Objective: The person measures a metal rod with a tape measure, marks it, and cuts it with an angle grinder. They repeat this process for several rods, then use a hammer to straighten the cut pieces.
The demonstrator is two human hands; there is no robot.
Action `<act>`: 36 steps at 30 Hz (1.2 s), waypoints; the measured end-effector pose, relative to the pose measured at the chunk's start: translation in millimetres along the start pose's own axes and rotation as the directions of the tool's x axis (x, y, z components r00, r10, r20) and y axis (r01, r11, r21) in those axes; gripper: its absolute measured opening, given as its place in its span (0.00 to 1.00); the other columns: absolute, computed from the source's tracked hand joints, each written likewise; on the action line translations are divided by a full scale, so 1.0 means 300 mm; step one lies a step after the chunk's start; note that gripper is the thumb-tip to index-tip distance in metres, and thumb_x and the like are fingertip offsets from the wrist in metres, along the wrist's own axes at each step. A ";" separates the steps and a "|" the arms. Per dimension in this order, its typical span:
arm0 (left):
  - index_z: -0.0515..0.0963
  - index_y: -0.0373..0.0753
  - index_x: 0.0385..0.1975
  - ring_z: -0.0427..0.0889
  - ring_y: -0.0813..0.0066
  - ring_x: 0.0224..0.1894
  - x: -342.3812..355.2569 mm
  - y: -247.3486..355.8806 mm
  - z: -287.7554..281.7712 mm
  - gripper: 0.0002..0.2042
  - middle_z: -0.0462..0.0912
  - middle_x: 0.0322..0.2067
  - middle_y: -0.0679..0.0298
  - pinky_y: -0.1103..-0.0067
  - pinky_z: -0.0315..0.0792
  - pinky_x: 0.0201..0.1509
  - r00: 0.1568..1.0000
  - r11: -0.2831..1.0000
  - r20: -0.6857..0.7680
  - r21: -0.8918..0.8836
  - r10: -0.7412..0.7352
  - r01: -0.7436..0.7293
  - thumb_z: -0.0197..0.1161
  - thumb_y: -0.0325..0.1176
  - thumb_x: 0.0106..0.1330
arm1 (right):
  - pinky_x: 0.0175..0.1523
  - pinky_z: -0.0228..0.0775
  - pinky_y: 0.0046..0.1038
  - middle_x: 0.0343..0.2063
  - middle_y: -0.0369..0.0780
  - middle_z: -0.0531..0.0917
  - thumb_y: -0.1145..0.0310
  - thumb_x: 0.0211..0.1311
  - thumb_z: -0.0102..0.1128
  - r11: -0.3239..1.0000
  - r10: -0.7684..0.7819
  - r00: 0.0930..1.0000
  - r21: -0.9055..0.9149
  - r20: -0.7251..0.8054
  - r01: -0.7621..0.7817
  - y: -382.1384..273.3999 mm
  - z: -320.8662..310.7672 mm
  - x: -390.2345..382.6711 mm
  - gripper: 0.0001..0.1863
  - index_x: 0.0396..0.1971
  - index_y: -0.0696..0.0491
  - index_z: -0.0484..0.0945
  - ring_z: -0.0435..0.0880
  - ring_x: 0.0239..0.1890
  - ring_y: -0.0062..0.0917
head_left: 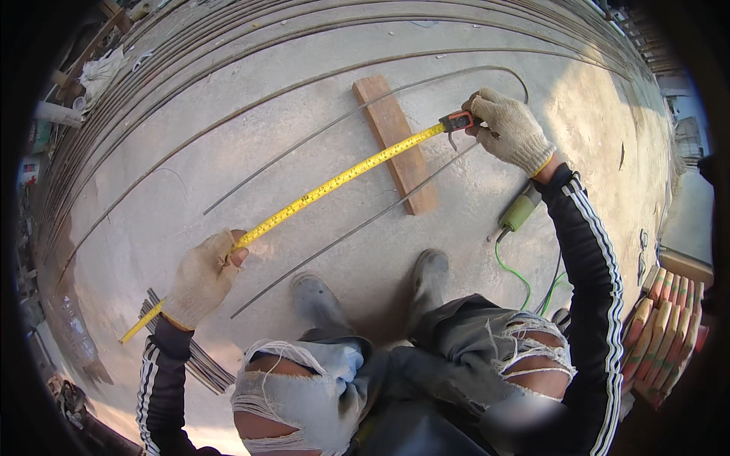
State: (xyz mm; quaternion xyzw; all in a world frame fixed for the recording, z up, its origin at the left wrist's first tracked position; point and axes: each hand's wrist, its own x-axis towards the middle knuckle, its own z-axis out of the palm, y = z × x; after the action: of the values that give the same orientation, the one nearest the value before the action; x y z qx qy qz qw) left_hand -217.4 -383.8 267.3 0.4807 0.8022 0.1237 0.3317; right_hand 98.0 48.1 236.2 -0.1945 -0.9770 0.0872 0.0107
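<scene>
A yellow tape measure [342, 180] is pulled out between my two hands, slanting up to the right. My left hand [201, 280], in a pale knit glove, pinches the blade; its end sticks out past the wrist. My gloved right hand [511, 131] grips the red and black tape case [457, 121]. Beneath the tape, a thin steel rod [334, 242] bends in a U around my right hand, its two legs running down to the left. A brown wooden block [394, 144] lies across under the tape; one leg of the rod passes over it.
Long steel bars [304, 82] curve across the far floor. A green power tool [520, 211] with a green cord lies under my right forearm. Short cut rods [199, 357] lie by my left wrist. Stacked wooden pieces [663, 334] stand at the right. My boots [430, 285] are just below the rod.
</scene>
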 end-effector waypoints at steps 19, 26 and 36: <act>0.72 0.48 0.74 0.84 0.63 0.49 0.068 -0.265 0.198 0.30 0.82 0.48 0.63 0.69 0.82 0.49 0.892 0.873 -0.419 0.484 0.171 0.059 0.66 0.26 0.71 | 0.44 0.81 0.37 0.42 0.43 0.84 0.72 0.62 0.71 0.939 -0.151 0.988 -0.306 0.043 0.157 -0.011 -0.237 0.381 0.13 0.46 0.55 0.83 0.88 0.42 0.41; 0.73 0.46 0.74 0.82 0.61 0.59 0.282 -0.235 0.360 0.25 0.83 0.55 0.59 0.64 0.78 0.64 0.870 0.877 -0.492 0.428 0.024 0.218 0.62 0.33 0.77 | 0.45 0.78 0.38 0.39 0.47 0.82 0.82 0.57 0.65 0.993 -0.109 0.993 0.039 0.036 0.108 0.133 -0.001 0.373 0.13 0.43 0.59 0.79 0.86 0.40 0.44; 0.76 0.46 0.71 0.81 0.62 0.61 0.272 -0.201 0.320 0.22 0.83 0.57 0.62 0.64 0.76 0.67 0.866 0.888 -0.494 0.362 -0.075 0.283 0.62 0.33 0.77 | 0.50 0.79 0.39 0.44 0.46 0.83 0.79 0.63 0.64 0.997 -0.037 0.999 -0.062 -0.017 0.036 0.604 0.115 0.363 0.15 0.50 0.59 0.81 0.87 0.45 0.43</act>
State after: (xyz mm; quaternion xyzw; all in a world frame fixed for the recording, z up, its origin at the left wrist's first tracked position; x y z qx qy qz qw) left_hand -222.3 -356.3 130.5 0.4183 0.9075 0.0269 0.0272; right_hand 64.0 248.6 169.3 -0.1778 -0.9824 0.0551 0.0153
